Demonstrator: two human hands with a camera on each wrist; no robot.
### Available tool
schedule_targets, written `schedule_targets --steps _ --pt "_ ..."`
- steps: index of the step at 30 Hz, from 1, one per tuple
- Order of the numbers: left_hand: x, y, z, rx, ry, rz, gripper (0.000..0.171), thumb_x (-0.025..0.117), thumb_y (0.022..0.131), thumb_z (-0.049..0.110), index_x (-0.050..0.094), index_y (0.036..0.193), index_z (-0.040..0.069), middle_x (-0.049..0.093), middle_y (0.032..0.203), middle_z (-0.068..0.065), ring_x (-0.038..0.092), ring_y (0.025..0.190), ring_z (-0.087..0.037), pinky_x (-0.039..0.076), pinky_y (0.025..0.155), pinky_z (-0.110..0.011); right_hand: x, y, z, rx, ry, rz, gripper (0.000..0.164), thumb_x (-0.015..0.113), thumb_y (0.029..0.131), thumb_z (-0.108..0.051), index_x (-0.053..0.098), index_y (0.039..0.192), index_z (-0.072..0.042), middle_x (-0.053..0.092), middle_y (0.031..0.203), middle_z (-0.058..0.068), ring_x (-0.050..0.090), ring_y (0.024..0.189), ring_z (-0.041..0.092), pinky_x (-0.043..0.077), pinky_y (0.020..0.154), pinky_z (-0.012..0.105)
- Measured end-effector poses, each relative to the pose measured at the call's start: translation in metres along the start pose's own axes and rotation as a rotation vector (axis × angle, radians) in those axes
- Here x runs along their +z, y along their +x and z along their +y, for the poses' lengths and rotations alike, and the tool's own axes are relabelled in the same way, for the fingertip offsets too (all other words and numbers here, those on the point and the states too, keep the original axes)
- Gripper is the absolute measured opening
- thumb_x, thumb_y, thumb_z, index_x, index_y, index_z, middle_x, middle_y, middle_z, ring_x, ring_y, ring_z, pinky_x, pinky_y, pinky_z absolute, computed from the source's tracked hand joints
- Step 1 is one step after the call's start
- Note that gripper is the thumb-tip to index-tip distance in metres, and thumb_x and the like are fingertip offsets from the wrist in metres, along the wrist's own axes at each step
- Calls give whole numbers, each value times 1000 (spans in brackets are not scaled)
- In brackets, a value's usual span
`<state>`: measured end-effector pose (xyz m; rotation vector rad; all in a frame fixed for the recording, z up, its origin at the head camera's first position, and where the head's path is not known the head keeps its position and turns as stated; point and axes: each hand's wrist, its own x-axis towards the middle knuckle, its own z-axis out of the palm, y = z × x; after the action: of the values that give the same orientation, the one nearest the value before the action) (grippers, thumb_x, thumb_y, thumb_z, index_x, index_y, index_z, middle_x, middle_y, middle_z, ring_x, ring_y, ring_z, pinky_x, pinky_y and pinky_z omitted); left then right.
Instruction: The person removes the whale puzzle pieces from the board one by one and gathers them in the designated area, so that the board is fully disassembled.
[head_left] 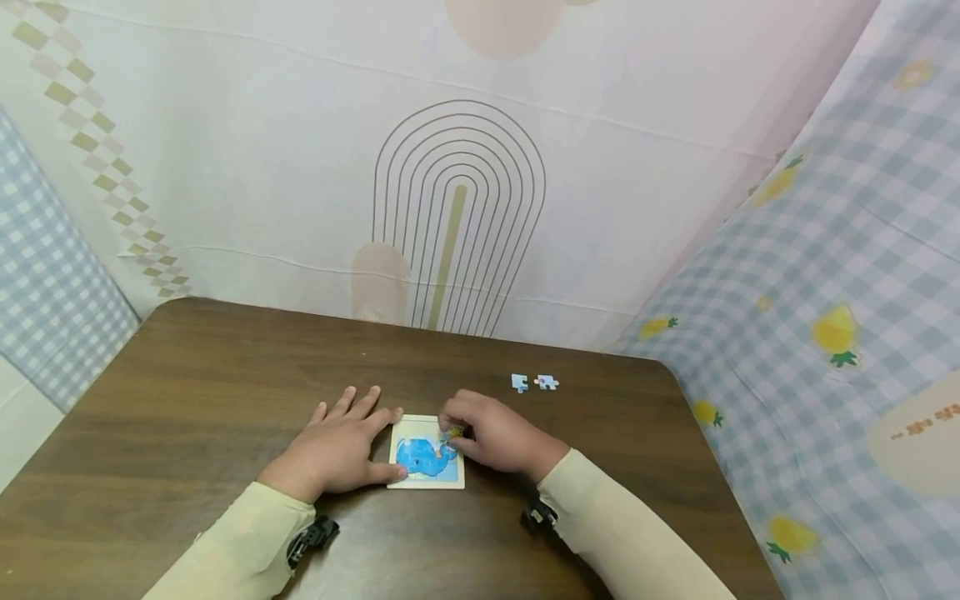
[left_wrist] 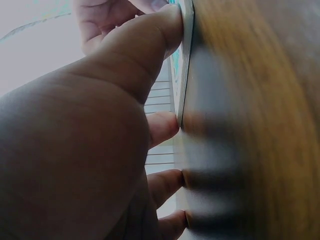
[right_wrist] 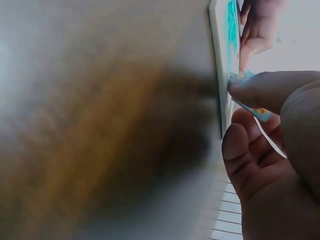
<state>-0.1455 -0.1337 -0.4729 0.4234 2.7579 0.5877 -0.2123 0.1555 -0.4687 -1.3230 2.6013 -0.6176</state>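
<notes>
Left hand, fingers apart, touches the jigsaw board; right hand pinches a jigsaw piece; two loose pieces lie beyond on the worktop.

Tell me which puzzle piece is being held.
The piece with a yellow patch, pinched in the right grip over the puzzle tray. The other two pieces lie on the table, untouched.

Left grip splayed, right grip curled
</notes>
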Motion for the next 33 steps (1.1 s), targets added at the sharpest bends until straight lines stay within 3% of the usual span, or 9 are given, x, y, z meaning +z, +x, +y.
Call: schedule_targets --steps 9,17,26,33 --pt "-2 0 2 5 6 6 97 76 93 79 51 171 28 24 187 -19 15 172 -58 17 130 -86 4 -7 -2 71 118 116 24 77 109 -14 80 131 -22 75 119 -9 65 99 5 60 89 26" --pt "-1 1 0 3 11 15 97 77 93 79 51 171 28 24 187 -19 15 172 -57 17 131 -85 2 -11 5 202 217 271 13 86 104 -21 78 114 -24 76 100 -12 67 86 5 61 77 25" --pt "0 0 1 4 4 11 97 77 93 78 50 172 29 23 188 -18 14 172 -57 16 131 -86 -10 -20 22 296 188 331 16 80 108 -27 84 123 -28 75 108 -14 62 88 10 56 76 27" --pt "-1 0 2 4 0 3 97 77 93 78 49 172 30 21 188 -18 12 173 -57 14 131 -85 -18 -27 40 372 181 386 22 75 111 -25 84 131 -27 78 120 -10 67 99 12 59 87 33"
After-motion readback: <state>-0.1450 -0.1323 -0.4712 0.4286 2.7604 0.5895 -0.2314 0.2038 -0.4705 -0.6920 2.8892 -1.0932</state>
